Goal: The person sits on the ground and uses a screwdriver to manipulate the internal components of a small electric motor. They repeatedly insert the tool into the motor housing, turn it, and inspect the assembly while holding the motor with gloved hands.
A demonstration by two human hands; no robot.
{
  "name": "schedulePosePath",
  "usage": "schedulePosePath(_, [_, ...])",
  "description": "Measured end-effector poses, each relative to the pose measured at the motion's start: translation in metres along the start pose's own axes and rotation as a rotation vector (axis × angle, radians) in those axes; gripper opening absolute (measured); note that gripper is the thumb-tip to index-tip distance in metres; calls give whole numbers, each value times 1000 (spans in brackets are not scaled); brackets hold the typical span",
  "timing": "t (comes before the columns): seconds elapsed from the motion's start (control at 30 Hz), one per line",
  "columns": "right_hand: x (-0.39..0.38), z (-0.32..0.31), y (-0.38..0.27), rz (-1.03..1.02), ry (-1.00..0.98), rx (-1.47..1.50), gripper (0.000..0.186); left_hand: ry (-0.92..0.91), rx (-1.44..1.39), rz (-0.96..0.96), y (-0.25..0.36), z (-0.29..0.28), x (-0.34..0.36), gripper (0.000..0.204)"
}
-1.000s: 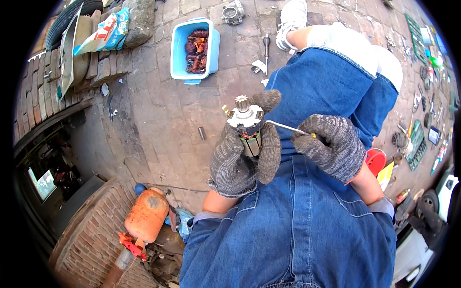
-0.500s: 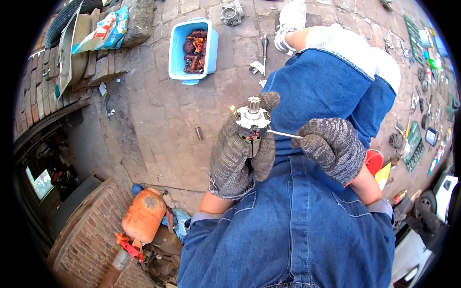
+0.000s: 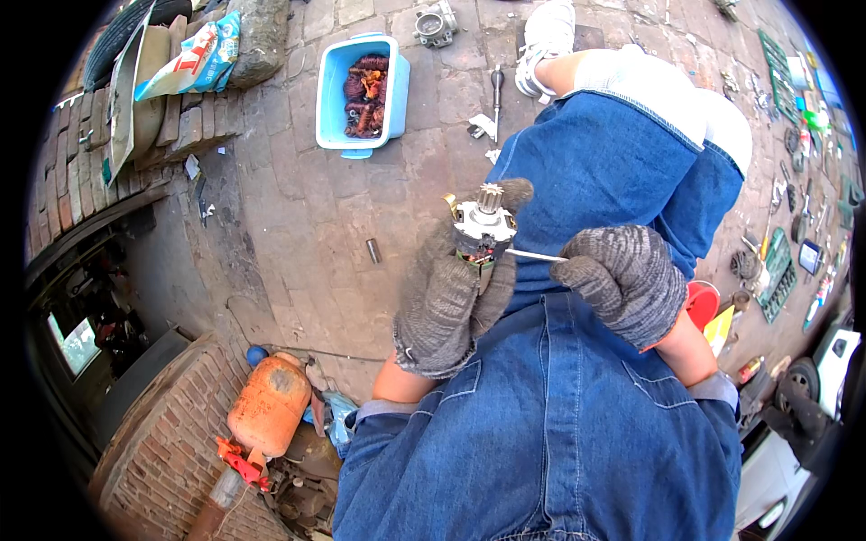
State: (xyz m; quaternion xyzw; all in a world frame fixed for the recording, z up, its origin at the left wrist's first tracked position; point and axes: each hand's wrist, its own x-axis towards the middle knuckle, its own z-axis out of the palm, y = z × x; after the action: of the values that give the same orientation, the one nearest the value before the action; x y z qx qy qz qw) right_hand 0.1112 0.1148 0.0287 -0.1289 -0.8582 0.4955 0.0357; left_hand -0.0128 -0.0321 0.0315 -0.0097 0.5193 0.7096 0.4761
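Both my hands wear grey knitted gloves. My left hand [image 3: 439, 316] is closed round a small electric motor [image 3: 482, 233], held upright with its toothed pinion on top. A brass-coloured tab stands out on the motor's left side, and red wiring shows below its white end plate. My right hand [image 3: 624, 275] pinches a thin metal rod [image 3: 536, 256], perhaps a slim screwdriver; its handle end is hidden in the glove. The rod's tip reaches the motor's right side, just under the end plate; whether it touches I cannot tell.
A blue plastic tub [image 3: 400, 95] with copper coils stands ahead on the brick paving. Near it lie a metal housing [image 3: 436, 25] and a dark-handled screwdriver [image 3: 497, 90]. A short metal cylinder [image 3: 373, 251] lies left of my hands. Tools and green socket cases [image 3: 777, 275] spread along the right.
My left hand has tilted the motor and shifted it slightly to the right and down. My right hand has barely moved, still holding the rod against or near the motor's side.
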Motion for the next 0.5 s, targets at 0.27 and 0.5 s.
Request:
schedulePosePath(0.27, [1,5,0,130,-142,331,15,-168,-98,-130,-4,-11,-6,46])
schedulePosePath(0.5, [5,-6,3,283,-394,700,17,-287,-54,-37,4,-1,3,58])
